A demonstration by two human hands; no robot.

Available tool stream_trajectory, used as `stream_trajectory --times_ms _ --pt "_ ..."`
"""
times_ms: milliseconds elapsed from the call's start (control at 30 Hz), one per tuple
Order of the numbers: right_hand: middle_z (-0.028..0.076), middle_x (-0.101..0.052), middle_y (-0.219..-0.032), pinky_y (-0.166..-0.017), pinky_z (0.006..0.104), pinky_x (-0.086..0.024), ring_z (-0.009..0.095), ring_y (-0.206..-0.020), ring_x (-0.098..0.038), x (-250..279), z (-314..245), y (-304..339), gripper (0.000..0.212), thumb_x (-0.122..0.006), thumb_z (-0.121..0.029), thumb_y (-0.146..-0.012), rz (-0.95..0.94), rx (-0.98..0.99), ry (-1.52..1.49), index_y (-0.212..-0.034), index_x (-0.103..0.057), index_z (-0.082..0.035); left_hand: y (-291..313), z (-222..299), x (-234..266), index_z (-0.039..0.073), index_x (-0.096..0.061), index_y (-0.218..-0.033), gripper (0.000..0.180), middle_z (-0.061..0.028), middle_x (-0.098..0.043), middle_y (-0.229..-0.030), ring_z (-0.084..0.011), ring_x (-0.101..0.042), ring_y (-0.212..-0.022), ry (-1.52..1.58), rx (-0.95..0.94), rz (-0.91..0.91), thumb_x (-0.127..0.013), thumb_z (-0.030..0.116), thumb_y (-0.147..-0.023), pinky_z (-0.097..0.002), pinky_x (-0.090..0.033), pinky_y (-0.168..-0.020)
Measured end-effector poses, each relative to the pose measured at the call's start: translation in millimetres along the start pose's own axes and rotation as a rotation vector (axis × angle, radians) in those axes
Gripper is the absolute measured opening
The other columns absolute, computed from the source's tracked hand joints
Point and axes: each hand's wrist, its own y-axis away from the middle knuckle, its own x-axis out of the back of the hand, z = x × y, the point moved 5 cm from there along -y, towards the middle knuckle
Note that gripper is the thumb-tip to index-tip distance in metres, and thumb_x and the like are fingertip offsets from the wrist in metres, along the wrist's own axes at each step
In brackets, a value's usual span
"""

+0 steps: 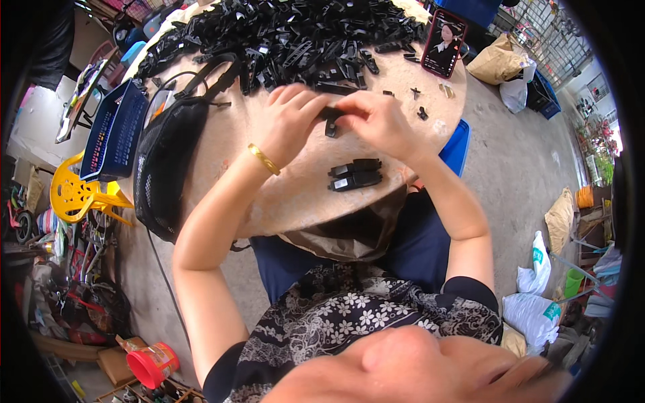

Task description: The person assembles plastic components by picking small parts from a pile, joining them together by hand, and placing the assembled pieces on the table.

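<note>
Above the round table (269, 205), my left hand (289, 124) and my right hand (376, 121) meet at a small black plastic part (330, 127). Both hands are closed on it, with the fingertips pinching from either side, and they cover much of it. A gold bracelet (264, 159) circles my left wrist. Nearer to me, below my hands, lie finished-looking black plastic pieces (355, 176), side by side. Just beyond my hands spreads a large heap of similar black plastic parts (282, 40).
A black mesh bag (171, 164) hangs over the table's left edge, beside a blue basket (111, 134) on a yellow chair (80, 191). Small black bits (422, 113) lie at right, near a propped phone (443, 43). A blue stool (455, 148) stands under the right edge.
</note>
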Motion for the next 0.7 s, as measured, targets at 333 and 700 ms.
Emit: stream_trajectory --times_ms 333,700 --pt "0.007 -0.062 -0.106 -0.089 0.0363 -0.046 0.028 -0.1 -0.052 -14 5 4 0.039 -0.073 -0.027 -0.074 -0.17 0.185 0.375 -0.108 -0.066 -0.008 46 -124 -36 -0.004 -0.061 -0.104 0.035 -0.0275 -0.049 -0.127 -0.0386 -0.048 -0.119 0.27 0.632 -0.089 -0.064 0.025 -0.085 -0.0393 -0.038 -0.1" --pt "0.01 -0.061 -0.104 -0.087 0.0376 -0.048 0.028 -0.099 -0.056 3 3 6 0.026 -0.067 -0.013 -0.075 0.014 0.185 0.518 -0.101 -0.067 -0.007 27 -23 -52 -0.003 -0.055 -0.11 0.03 -0.0339 -0.028 -0.14 -0.0449 -0.03 -0.132 0.529 0.624 -0.147 -0.057 0.019 -0.09 -0.0422 -0.032 -0.105"
